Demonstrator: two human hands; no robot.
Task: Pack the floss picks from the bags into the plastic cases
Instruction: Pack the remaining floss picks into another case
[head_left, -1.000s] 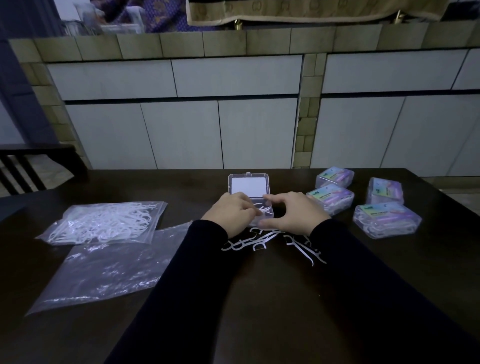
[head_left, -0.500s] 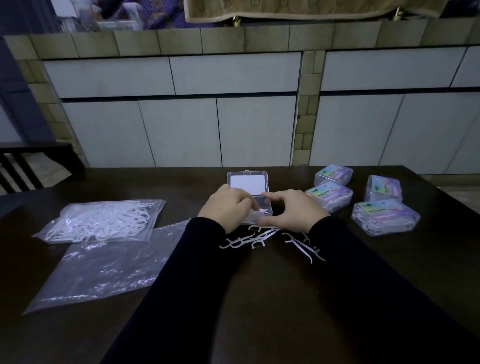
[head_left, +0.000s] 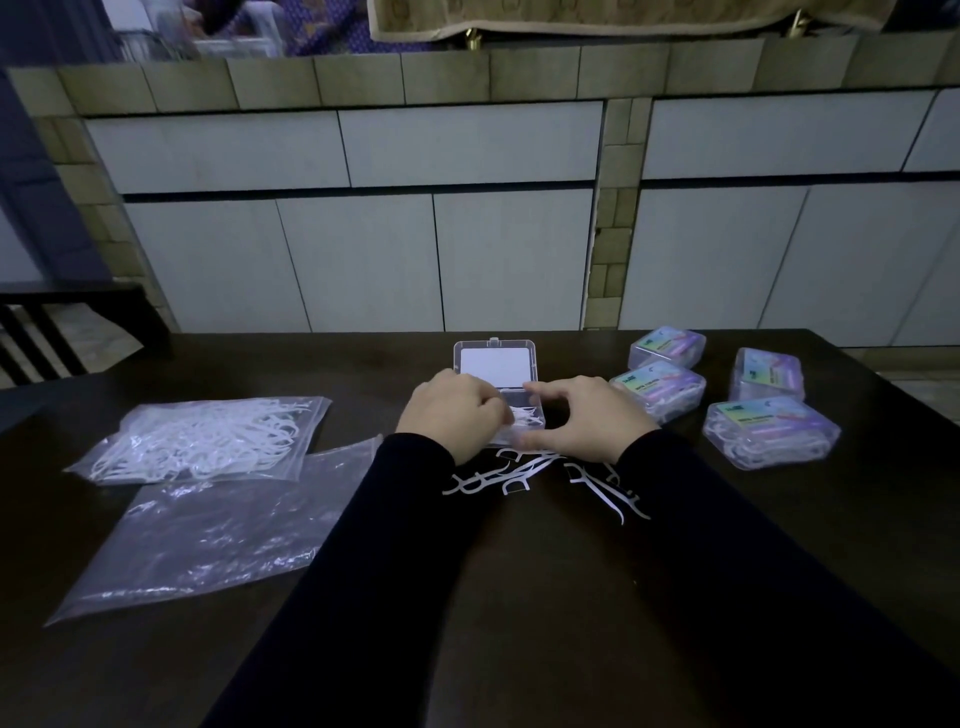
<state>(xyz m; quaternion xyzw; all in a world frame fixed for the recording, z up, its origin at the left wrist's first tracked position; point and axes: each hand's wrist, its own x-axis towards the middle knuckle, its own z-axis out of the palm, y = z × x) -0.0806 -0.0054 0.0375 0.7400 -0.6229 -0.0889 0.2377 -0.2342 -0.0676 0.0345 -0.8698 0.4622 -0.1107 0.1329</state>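
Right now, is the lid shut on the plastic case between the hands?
No, the case lies open, its lid folded back toward the wall and white floss picks showing in its base.

Bare table (head_left: 545, 597) near; bags (head_left: 208, 441) left, closed cases (head_left: 769, 434) right.

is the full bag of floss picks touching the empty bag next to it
Touching. In the head view the near edge of the full bag lies over the far edge of the empty bag, with no dark table showing between them.

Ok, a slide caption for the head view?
Both hands, left and right, work floss picks into an open clear case on a dark table.
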